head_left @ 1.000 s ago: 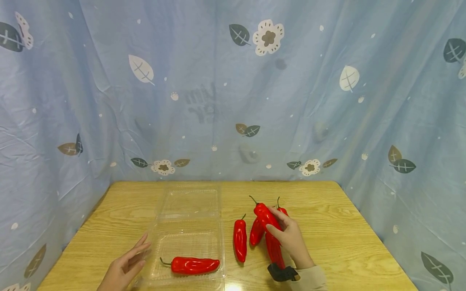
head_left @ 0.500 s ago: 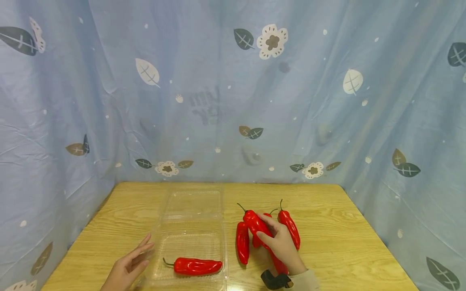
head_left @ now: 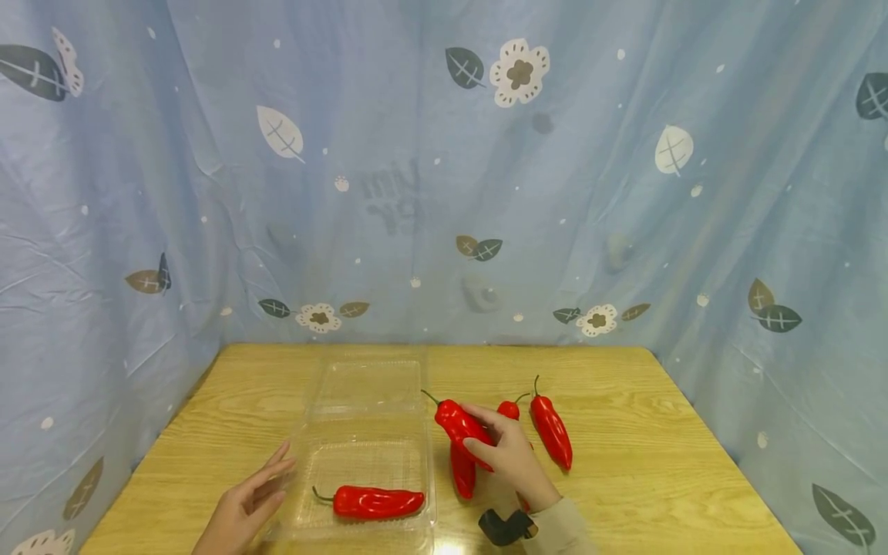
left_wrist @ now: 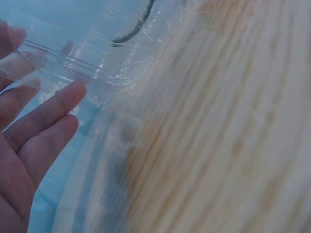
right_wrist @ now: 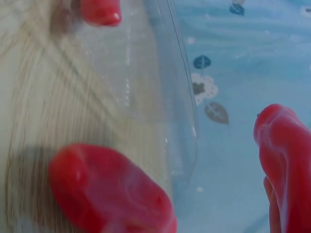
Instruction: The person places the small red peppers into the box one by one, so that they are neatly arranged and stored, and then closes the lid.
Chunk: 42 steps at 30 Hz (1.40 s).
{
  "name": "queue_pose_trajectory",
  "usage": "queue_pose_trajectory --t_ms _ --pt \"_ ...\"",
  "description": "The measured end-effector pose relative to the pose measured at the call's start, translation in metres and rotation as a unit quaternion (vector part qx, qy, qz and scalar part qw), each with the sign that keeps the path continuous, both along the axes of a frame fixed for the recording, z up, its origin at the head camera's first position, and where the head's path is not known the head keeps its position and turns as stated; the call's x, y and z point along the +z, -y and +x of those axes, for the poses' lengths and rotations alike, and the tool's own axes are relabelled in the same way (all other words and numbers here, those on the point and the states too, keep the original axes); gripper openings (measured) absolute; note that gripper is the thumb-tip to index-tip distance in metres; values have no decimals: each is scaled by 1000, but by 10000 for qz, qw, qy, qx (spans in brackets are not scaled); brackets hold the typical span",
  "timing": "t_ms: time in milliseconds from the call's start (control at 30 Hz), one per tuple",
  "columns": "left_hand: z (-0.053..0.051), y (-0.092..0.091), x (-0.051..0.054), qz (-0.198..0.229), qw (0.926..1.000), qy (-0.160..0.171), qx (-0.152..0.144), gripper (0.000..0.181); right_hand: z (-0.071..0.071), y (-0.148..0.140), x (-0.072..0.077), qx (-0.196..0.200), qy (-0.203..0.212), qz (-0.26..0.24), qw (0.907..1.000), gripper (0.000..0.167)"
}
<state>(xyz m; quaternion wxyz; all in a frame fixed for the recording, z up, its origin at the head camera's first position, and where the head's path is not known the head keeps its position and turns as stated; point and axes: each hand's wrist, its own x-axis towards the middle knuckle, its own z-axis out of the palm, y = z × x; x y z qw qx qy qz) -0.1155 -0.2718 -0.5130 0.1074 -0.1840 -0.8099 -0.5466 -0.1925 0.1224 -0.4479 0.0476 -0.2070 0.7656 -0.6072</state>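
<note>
In the head view my right hand (head_left: pixel 509 455) holds a red chili pepper (head_left: pixel 459 425) between thumb and fingers, its green stem pointing up and left. Below that pepper lies another red chili pepper (head_left: pixel 462 472) on the table, partly covered by it. A clear plastic box (head_left: pixel 364 456) stands open on the left, with one red chili pepper (head_left: pixel 378 502) lying crosswise in its front half. My left hand (head_left: pixel 243 505) is at the box's left edge, fingers loosely extended; in the left wrist view its fingertips (left_wrist: pixel 75 92) are at the clear plastic wall.
Right of my right hand lies a red chili pepper (head_left: pixel 551 433), and another one (head_left: pixel 509 409) shows behind the hand. The box's lid (head_left: pixel 371 388) lies folded back. A blue patterned curtain (head_left: pixel 416 193) surrounds the wooden table (head_left: pixel 624 478).
My right hand has moved left with the held pepper, from above the peppers on the right towards the box. My left hand has stayed by the box.
</note>
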Motion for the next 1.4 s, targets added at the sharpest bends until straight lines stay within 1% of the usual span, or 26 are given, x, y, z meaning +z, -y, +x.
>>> queue_pose_trajectory --t_ms 200,433,600,833,1000,1167,1400 --pt "-2 0 -1 6 10000 -29 29 40 -3 12 1 196 -25 86 9998 50" --pt "-2 -1 -2 36 10000 -23 49 40 -9 27 0 408 -283 399 9980 48" --pt "-2 -1 -2 88 10000 20 -3 41 -12 38 1 509 -424 545 9963 46" --pt "-1 -1 -1 29 10000 34 -13 40 -12 52 2 675 -347 618 9952 45" --pt "-1 0 -1 -18 10000 22 -31 40 -12 62 -1 885 -316 656 9934 44" --pt "-1 0 -3 -49 9999 -77 -63 40 -9 70 -5 1055 -241 695 9917 43" --pt "-2 1 -6 83 9995 -259 -171 40 -8 80 -9 1197 -80 703 9903 43"
